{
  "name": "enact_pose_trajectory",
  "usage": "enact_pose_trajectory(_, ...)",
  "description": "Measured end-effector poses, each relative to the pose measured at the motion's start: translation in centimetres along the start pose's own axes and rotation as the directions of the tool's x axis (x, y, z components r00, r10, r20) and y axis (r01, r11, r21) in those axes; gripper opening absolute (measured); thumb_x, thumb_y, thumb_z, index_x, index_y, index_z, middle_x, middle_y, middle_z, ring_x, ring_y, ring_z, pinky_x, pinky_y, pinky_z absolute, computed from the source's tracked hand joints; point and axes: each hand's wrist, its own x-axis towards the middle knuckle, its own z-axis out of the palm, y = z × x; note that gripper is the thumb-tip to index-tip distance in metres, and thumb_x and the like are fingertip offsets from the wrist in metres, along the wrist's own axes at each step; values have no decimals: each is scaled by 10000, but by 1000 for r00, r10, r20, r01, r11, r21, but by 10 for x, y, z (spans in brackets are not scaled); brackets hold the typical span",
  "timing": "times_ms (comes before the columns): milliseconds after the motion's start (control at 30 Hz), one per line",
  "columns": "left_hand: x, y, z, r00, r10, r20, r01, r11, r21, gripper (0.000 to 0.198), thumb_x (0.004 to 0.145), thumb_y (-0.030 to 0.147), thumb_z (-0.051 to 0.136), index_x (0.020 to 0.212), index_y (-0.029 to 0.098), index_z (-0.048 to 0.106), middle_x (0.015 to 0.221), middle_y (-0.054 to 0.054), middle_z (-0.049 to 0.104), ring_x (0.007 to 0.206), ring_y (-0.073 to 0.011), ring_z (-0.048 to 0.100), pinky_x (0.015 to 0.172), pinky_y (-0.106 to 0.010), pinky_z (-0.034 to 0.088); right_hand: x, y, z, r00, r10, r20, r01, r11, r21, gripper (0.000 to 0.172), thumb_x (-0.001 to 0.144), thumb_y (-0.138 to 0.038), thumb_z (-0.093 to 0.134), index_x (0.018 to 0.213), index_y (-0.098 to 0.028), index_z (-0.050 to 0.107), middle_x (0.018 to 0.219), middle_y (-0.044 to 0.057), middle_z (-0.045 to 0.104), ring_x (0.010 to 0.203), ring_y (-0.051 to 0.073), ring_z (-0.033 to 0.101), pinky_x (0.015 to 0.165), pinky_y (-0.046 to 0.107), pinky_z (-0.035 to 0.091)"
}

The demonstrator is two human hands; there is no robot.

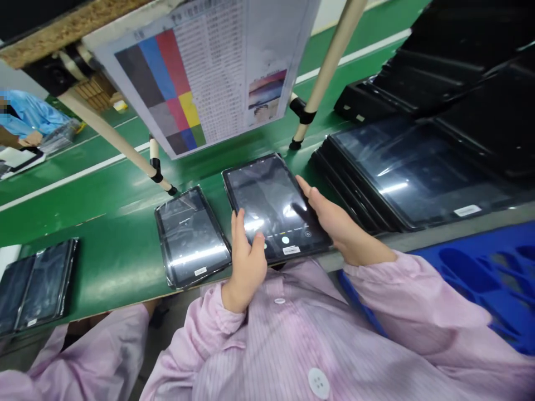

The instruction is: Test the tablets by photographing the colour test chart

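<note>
A black tablet (267, 189) with a lit screen lies in front of me, framed by both of my hands. Camera-style controls and a round white button show along its lower part, above a small white label. My left hand (246, 262) holds its left edge, fingers pointing up and thumb over the screen. Along the right edge, my right hand (336, 223) grips the side with fingers nearly straight; their undersides are hidden. To the left, a second tablet (190, 234) in clear film rests on the green bench (112, 256), showing small text and a loading ring.
Stacked black tablets (413, 167) stand at right, with more black devices (451, 67) behind. A colour-chart sheet (217, 72) hangs from a frame with tan poles (330, 67). Wrapped tablets (50, 278) lie far left. A blue tray (480, 273) sits lower right. A person in blue (33, 117) works across.
</note>
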Motion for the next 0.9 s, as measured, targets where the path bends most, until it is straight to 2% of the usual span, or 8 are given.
enact_pose_trajectory(100,-12,12,-27,997,68,-45,-68,998,1,570,902,168,579,1458,269,508,1675,-26,309,1577,-216,206,1305,-392,97,-11,-20,20,987,-151,58,153,988,-27,696,980,-702,352,1585,-359,340,1634,-68,332,1540,218,271,1293,459,214)
enact_pose_trajectory(233,-23,22,-85,965,132,-227,-133,991,12,499,899,159,567,1383,281,574,1613,-14,422,1544,-220,292,1299,-387,148,-7,-27,82,941,-271,205,276,961,1,759,951,-732,384,1604,-356,289,1665,-66,261,1560,225,216,1303,464,177)
enact_pose_trajectory(333,-20,18,-132,925,138,-354,-132,990,41,474,913,184,550,1378,275,562,1559,-32,490,1501,-220,374,1281,-394,223,-2,-22,137,918,-225,326,240,971,-4,861,922,-768,399,1629,-302,241,1683,-45,189,1583,218,79,1308,441,90)
enact_pose_trajectory(467,-2,-11,-176,937,19,-348,30,990,136,518,932,258,555,1446,233,494,1591,-78,457,1512,-221,368,1279,-410,234,0,-8,181,936,-30,351,48,998,-43,946,907,-766,425,1643,-214,207,1690,7,139,1586,229,48,1300,407,19)
enact_pose_trajectory(600,3,-23,-194,924,-81,-374,154,973,169,477,957,423,541,1388,218,554,1508,-107,553,1447,-276,472,1213,-485,369,2,7,188,940,56,337,-50,998,-26,958,904,-719,472,1641,-171,201,1688,42,147,1581,217,128,1300,391,47)
enact_pose_trajectory(700,-20,6,-215,925,-42,-377,133,967,219,461,963,501,519,1348,253,576,1451,-66,604,1461,-243,456,1162,-478,440,3,8,188,937,54,346,-62,998,12,861,913,-634,524,1624,-216,276,1670,19,229,1570,207,188,1301,399,70)
enact_pose_trajectory(800,-48,45,-239,900,75,-429,53,959,279,477,986,537,433,1343,254,573,1423,-49,619,1474,-208,439,1117,-487,486,2,-2,186,929,36,368,-83,990,114,770,928,-536,549,1610,-271,310,1635,-11,323,1549,206,262,1298,423,128)
enact_pose_trajectory(900,-54,59,-231,920,174,-352,-92,967,238,480,956,520,535,1376,290,568,1406,-64,637,1427,-236,503,1107,-542,489,-8,-20,169,927,-3,374,-71,980,183,744,919,-489,573,1596,-286,342,1618,-16,359,1537,217,293,1293,445,159)
